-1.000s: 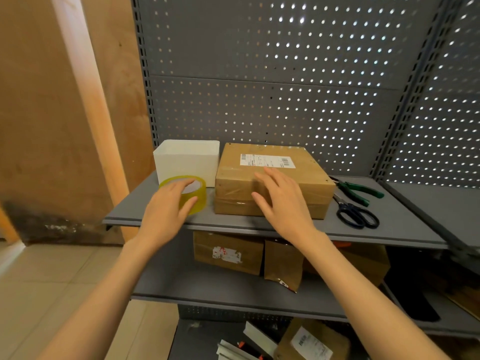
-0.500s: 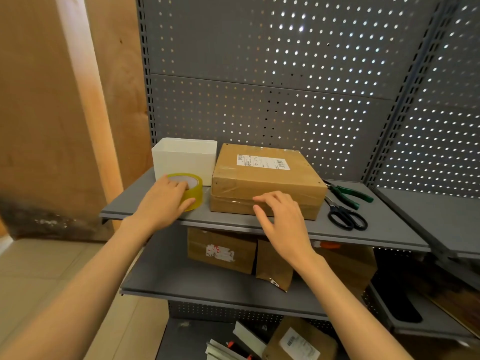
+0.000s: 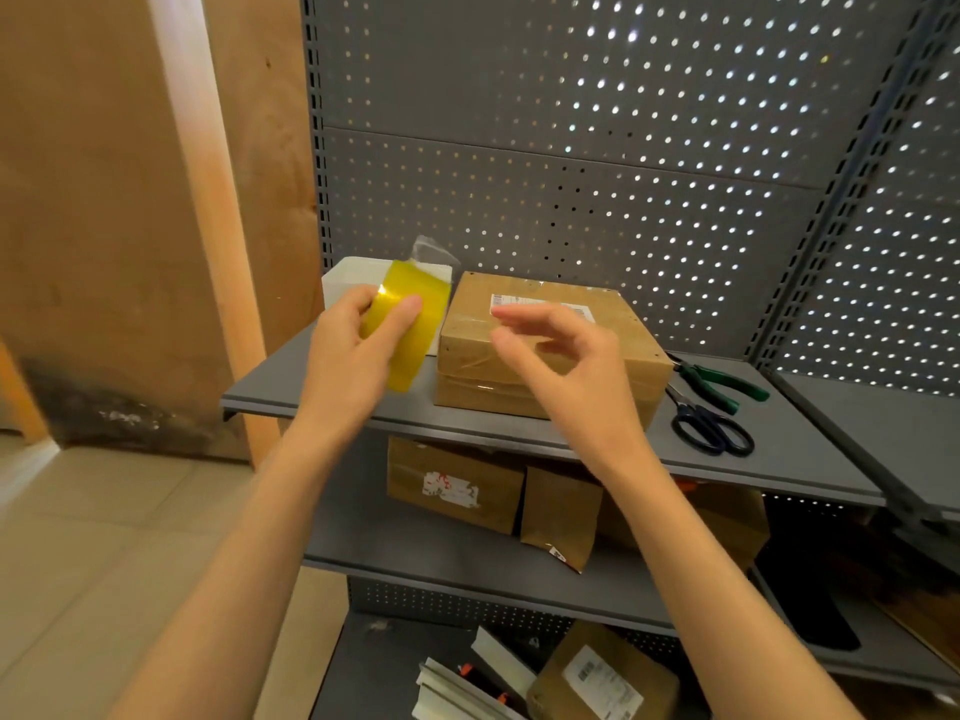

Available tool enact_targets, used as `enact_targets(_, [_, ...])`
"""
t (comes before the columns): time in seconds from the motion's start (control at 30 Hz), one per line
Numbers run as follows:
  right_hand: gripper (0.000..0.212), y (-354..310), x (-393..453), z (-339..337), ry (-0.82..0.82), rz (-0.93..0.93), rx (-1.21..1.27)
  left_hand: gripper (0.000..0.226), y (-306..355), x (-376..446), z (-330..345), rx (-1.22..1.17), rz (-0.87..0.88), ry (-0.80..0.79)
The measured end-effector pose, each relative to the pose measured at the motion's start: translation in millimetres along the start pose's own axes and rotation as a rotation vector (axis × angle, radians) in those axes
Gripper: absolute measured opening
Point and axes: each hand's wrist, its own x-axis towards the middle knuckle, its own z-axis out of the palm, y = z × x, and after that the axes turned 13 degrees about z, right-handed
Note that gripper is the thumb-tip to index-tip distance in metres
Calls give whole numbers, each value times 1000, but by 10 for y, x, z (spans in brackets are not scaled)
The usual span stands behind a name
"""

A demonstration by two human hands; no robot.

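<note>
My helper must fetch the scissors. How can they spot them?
Look at the top grey shelf, right of the taped cardboard box. Two tools lie there; the scissors are nearer the front edge, with dark loop handles, unlike the green-handled pliers.

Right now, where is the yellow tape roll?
In the head view, the left hand holds the tape roll above the grey shelf, just left of the cardboard box.
</note>
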Motion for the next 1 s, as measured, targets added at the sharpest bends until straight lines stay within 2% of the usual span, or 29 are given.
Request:
enact_targets(0.1, [15, -223, -16, 32, -8, -83, 88, 8, 240, -112, 104, -148, -24, 37])
enact_targets(0.27, [18, -238, -25, -38, 53, -141, -15, 8, 418, -269, 233, -255, -92, 68])
enact_targets(0.57, [27, -237, 39, -260, 9, -100, -191, 11, 503, -493, 412, -316, -148, -5])
enact_targets(0.73, [26, -124, 4, -351, 9, -49, -294, 12, 509, -555, 475, -343, -161, -62])
enact_targets(1.0, [17, -51, -85, -486, 50, 9, -282, 19, 514, -591, 587, -378, -151, -152])
